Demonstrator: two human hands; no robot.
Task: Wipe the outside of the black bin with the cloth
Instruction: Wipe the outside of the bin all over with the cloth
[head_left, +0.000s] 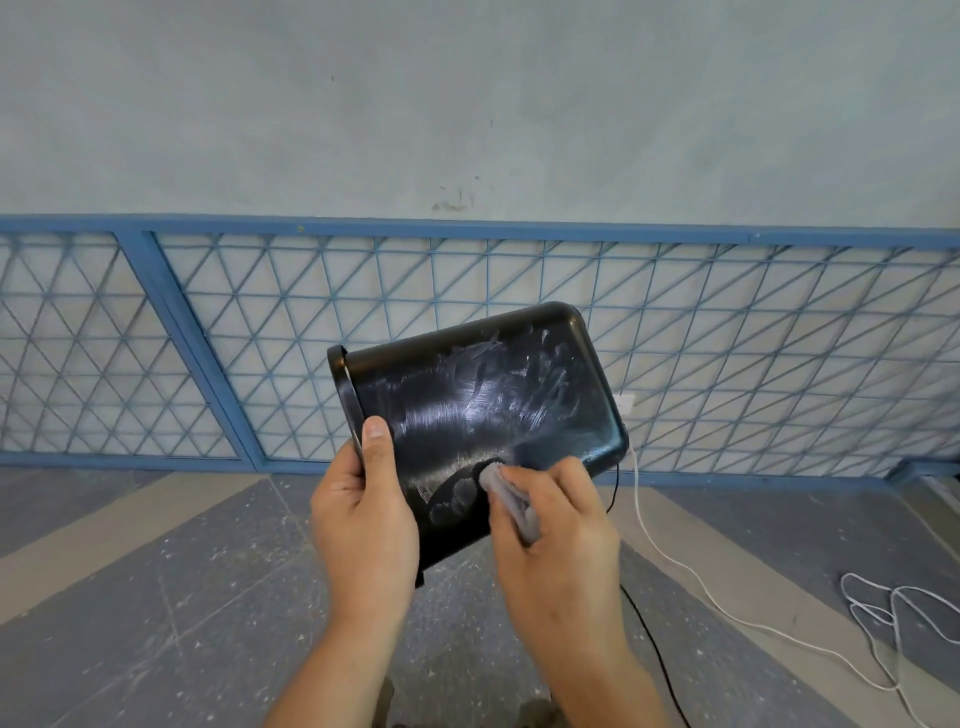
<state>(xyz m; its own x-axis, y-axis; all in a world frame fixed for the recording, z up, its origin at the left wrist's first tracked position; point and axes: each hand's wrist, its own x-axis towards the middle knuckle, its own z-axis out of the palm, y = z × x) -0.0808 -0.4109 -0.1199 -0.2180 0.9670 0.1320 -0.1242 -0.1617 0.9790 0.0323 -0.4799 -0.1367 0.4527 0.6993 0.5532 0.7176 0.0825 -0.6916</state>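
Centre of frame: bin (467, 395), black, held up off the floor, tipped on its side, rim at left, base at upper right.
Bin surface: streaky wet smears over the side facing you, round blotches near the lower edge.
Left hand (363, 525): you grip the bin's lower left edge by the rim, thumb (376, 441) flat on the outer side.
Right hand (558, 540): your fingers curl round the cloth (511, 501) and press it on the bin's lower side.
Cloth: grey, bunched, touching the bin.
Behind: blue mesh fence (727, 338) across mid frame, pale wall (467, 104) above.
Lower right: white cable (675, 561) trails over the floor (156, 597), loops at the right edge; black cable (654, 649) below your right wrist.
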